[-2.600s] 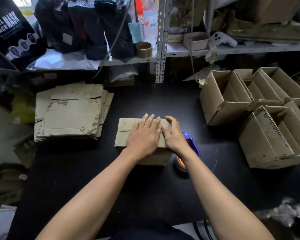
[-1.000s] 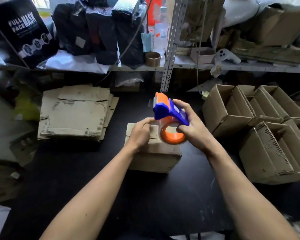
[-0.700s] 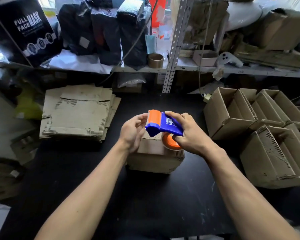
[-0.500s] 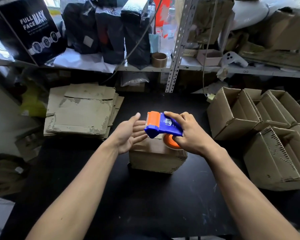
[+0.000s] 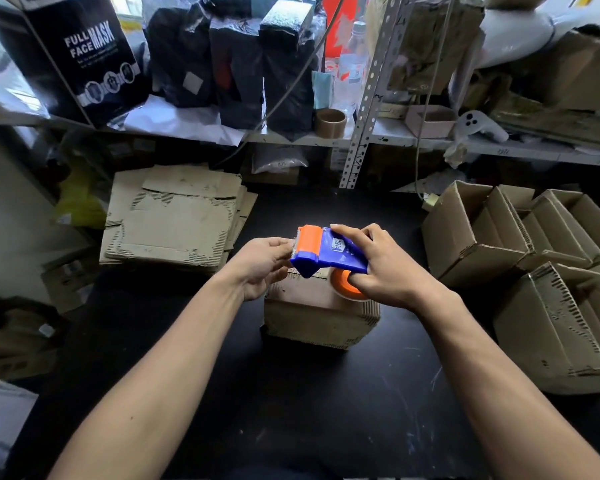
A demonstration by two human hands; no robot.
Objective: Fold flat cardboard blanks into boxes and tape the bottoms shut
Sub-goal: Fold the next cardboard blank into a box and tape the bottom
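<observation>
Near tabletop (image 5: 326, 410) in front of the folded box (image 5: 312, 317) is bare, so you've got free reach there. Left lane is blocked by the stack of flat blanks (image 5: 174, 223); the right by the finished boxes (image 5: 520, 258), packed touching. Dark gaps either side of the folded box are passable. Far side: the shelf upright (image 5: 364, 109) stands behind.

Right hand (image 5: 388, 268) grips tape dispenser (image 5: 326, 252) above box (image 5: 316, 317).

Right hand (image 5: 385, 268) gripping; left hand (image 5: 264, 263) fingertips pinching.
</observation>
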